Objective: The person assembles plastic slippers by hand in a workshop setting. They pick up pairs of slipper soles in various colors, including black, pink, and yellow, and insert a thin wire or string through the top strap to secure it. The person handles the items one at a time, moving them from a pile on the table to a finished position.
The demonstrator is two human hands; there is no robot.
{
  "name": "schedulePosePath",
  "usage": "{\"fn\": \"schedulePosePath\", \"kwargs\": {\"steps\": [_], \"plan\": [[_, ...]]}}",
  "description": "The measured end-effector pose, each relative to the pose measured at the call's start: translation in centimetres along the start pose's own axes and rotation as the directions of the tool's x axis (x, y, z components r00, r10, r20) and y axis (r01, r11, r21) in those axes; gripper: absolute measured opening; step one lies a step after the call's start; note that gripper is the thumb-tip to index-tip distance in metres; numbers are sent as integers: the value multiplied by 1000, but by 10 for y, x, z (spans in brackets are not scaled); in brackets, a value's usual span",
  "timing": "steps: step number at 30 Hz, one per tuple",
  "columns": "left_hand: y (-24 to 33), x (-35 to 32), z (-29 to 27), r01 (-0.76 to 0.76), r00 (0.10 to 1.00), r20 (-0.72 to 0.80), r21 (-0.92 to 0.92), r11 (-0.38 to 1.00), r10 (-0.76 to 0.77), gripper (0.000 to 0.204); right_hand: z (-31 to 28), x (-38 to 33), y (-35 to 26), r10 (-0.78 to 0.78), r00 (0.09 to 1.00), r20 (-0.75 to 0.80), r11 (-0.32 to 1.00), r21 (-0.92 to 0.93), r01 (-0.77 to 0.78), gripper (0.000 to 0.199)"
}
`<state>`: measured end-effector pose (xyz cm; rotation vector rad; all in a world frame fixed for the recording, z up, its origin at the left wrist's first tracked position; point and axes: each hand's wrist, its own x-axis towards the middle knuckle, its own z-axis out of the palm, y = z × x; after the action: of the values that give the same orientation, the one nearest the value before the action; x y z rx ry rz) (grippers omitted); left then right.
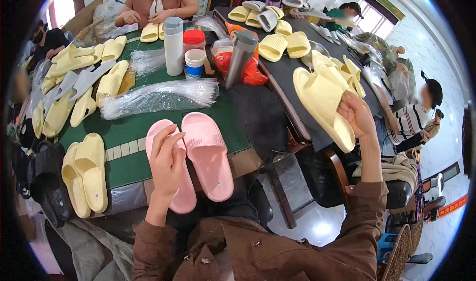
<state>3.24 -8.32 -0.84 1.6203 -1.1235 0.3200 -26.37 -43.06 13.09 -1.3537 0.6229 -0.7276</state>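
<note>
A pair of pink slide slippers [211,157] lies at the near edge of the green-topped table in front of me. My left hand [166,162] is over the left slipper of that pair, fingers loosely bent and apart, nothing visible in them. Whether it touches the slipper I cannot tell. Out to the right, my right hand [357,113] is closed on the side of a pale yellow slide slipper [322,100], held tilted above the dark table. More yellow slippers [351,73] show just behind it, partly hidden.
A bundle of clear plastic ties [163,96] lies beyond the pink pair. Behind stand a white bottle [173,48], a grey tumbler [241,58] and a red-lidded jar [193,40]. Yellow slippers [91,174] and black ones [49,182] sit at left. Several people work around the tables.
</note>
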Motion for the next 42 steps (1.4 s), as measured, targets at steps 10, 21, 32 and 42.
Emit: {"fn": "schedulePosePath", "kwargs": {"steps": [10,21,32,42], "plan": [[9,-12,3,110,991,82,-35,993,-107,23,-44,36,62,152,964,-217,936,-283,-211,39],[54,-9,-5,37,994,103,-160,986,-20,21,-48,12,75,-254,958,-134,532,-846,23,39],[27,-62,4,156,927,280,322,934,-251,39,-16,42,95,-396,916,-70,52,-997,-54,34],[10,-73,19,118,955,199,426,897,-221,49,-25,48,92,-395,914,-86,49,-996,-72,37]]}}
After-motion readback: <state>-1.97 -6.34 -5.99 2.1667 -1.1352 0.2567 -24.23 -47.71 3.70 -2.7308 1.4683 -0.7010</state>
